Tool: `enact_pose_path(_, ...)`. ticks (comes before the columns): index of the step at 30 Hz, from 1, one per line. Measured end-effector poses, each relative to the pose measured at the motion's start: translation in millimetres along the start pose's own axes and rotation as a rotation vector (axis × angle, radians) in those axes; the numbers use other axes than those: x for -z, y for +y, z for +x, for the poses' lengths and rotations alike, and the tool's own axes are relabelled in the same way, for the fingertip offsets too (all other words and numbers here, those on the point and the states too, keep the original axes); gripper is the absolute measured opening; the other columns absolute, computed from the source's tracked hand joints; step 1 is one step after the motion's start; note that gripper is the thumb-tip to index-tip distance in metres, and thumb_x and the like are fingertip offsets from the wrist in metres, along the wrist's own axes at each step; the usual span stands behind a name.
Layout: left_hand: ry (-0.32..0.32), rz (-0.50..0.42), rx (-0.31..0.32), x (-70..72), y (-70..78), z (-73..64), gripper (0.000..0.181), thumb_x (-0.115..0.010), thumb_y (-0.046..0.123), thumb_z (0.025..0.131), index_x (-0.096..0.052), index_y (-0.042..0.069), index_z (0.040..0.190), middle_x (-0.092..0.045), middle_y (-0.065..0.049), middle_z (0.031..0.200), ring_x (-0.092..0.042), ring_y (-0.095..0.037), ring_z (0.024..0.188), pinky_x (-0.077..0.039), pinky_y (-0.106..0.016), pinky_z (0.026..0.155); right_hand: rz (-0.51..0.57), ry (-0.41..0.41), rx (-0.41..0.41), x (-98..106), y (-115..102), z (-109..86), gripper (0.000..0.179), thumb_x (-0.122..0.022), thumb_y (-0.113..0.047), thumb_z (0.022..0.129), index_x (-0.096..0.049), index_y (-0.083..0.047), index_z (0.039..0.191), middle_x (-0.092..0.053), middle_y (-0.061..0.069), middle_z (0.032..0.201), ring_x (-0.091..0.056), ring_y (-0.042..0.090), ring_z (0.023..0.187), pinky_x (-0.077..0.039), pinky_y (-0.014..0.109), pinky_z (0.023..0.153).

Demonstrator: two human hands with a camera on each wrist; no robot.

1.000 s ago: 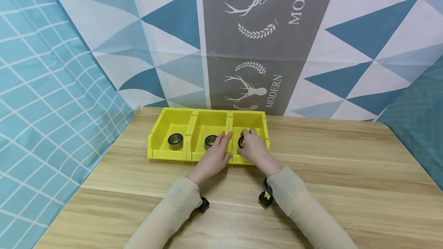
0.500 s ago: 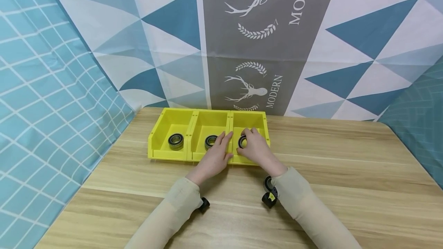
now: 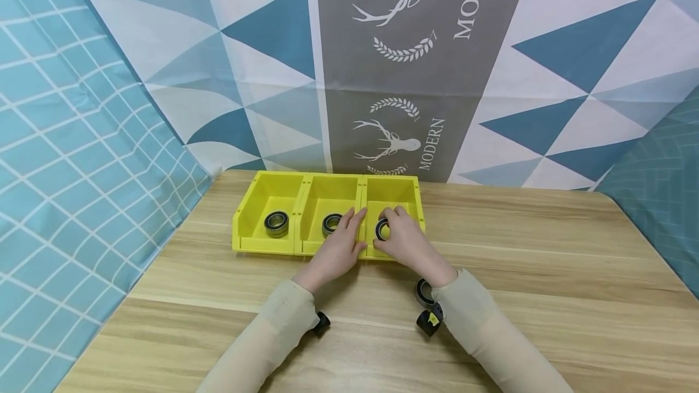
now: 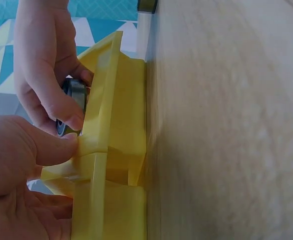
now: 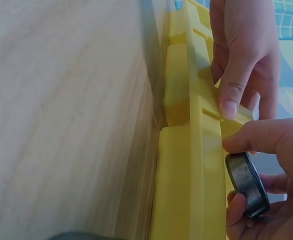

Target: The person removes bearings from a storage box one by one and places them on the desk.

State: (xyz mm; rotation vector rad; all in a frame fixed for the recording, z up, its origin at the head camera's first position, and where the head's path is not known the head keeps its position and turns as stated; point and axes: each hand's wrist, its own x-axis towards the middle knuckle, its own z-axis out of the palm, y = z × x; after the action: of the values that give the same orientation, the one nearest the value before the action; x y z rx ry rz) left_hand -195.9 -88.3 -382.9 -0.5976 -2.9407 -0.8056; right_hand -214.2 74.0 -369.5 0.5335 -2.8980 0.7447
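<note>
Inside the right compartment of the yellow bins (image 3: 390, 190), my right hand (image 3: 411, 240) grips a ball bearing (image 3: 380, 229) between thumb and fingers. The right wrist view shows this bearing (image 5: 247, 184) tilted on its edge, close behind the bin's front rim. My left hand (image 3: 337, 248) rests on the divider between the middle and right compartments, its fingers extended and its thumb (image 4: 56, 146) at the front rim. A bearing (image 3: 330, 223) lies in the middle compartment, partly covered by the left fingers. Another bearing (image 3: 276, 223) lies in the left compartment.
One more bearing (image 3: 423, 291) lies on the wooden table (image 3: 546, 272) in front of the bins, partly hidden by the right sleeve. Black wrist cameras (image 3: 428, 322) hang below both cuffs. A patterned backdrop (image 3: 398, 77) stands behind the table.
My right hand has shifted slightly toward the front of the right compartment with the bearing. The right wrist has moved right, uncovering more of the bearing on the table. The left hand stays put.
</note>
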Motion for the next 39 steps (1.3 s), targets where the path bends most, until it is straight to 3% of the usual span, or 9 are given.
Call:
enact_pose_path(21, 0.008, -0.008, -0.007, -2.0, -2.5, 0.2, 0.065, -0.054, 0.018, 0.091, -0.019, 0.014, 0.145, -0.022, -0.021, 0.146, -0.061, -0.035, 0.093, -0.050, -0.041, 0.078, 0.054, -0.031, 0.077, 0.9, -4.1, -21.3, 0.040, -0.072, -0.022, 0.071, -0.057, -0.007, 0.104, -0.055, 0.007, 0.097, -0.055, 0.019, 0.086, -0.049, 0.033, 0.075)
enact_pose_path(39, 0.001, -0.017, 0.006, -1.5, -1.7, -0.4, 0.066, -0.054, 0.017, 0.091, -0.018, 0.016, 0.145, -0.021, -0.019, 0.147, -0.062, -0.033, 0.090, -0.050, -0.041, 0.077, 0.065, -0.023, 0.087, 3.0, -5.9, -30.8, 0.039, -0.072, -0.021, 0.070, -0.057, -0.007, 0.104, -0.055, 0.008, 0.096, -0.056, 0.021, 0.088, -0.049, 0.033, 0.076)
